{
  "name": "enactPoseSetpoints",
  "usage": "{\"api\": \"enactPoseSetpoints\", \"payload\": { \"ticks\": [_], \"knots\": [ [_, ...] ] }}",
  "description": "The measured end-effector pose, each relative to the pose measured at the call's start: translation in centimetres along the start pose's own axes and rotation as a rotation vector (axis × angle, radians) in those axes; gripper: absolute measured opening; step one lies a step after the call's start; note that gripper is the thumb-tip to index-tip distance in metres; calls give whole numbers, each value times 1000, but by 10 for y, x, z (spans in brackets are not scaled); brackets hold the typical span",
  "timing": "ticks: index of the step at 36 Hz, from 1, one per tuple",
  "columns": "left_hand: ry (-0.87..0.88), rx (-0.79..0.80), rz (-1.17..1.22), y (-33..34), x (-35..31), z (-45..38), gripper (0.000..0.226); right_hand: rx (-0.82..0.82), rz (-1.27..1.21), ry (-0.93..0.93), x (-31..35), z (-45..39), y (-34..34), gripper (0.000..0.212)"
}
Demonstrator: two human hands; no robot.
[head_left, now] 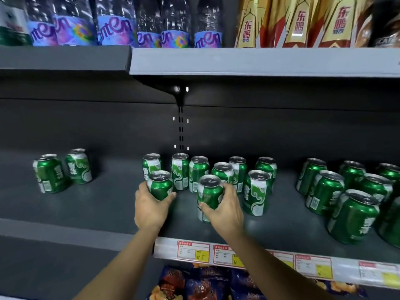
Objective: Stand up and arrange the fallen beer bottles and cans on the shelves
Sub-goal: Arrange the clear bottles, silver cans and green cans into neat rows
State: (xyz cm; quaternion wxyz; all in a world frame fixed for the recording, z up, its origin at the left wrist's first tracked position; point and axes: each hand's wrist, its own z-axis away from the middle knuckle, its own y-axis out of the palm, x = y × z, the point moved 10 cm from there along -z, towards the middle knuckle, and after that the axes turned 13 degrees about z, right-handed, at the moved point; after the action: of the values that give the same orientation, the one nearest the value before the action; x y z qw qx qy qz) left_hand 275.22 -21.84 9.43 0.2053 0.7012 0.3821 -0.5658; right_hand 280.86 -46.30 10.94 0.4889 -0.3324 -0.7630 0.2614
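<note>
left hand [151, 204] was clamped on a green can [159, 185], long axis vertical, tab end up | right hand [225, 210] was wrapped round another upright can [209, 194] at 3 o'clock | both were held on the shelf [97, 204], cluster at 12 o'clock

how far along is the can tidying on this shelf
Mostly done, it seems: every green can in view stands upright, with a middle cluster, a small group at the left and another group at the right. In hand: the left hand grips one can and the right hand grips another. Left: setting those two into tidy rows.
</note>
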Motion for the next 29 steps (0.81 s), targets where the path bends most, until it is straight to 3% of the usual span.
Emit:
{"api": "enactPoseSetpoints", "payload": {
  "ticks": [2, 5, 8, 11, 13, 15, 17, 21, 23, 29],
  "knots": [
    [4, -9, 0, 0, 0, 3, 76, 10, 1, 1, -3, -1, 2, 72],
    [99, -197, -68, -12, -22, 19, 86, 22, 3, -53, -4, 1, 0, 76],
    [349, -292, 75, -9, -70, 53, 70, -197, -131, -85, -12, 11, -34, 62],
    [543, -106, 239, 33, -116, 91, 55, -483, -301, 34, -52, 15, -78, 36],
    [597, 97, 290, 75, -137, 116, 45, -519, -287, 122, -83, 6, -92, 30],
    [543, 306, 266, 124, -138, 135, 46, -503, -227, 192, -114, -3, -100, 26],
    [396, 472, 244, 168, -121, 145, 63, -464, -161, 250, -142, -10, -105, 27],
    [85, 533, 182, 211, -81, 140, 93, -277, -64, 324, -177, -22, -99, 32],
    [22, 537, 165, 222, -69, 134, 99, -189, -39, 311, -181, -31, -93, 34],
    [-8, 465, 59, 229, -48, 119, 62, -3, 16, 272, -177, -64, -74, 61]
  ]
}}
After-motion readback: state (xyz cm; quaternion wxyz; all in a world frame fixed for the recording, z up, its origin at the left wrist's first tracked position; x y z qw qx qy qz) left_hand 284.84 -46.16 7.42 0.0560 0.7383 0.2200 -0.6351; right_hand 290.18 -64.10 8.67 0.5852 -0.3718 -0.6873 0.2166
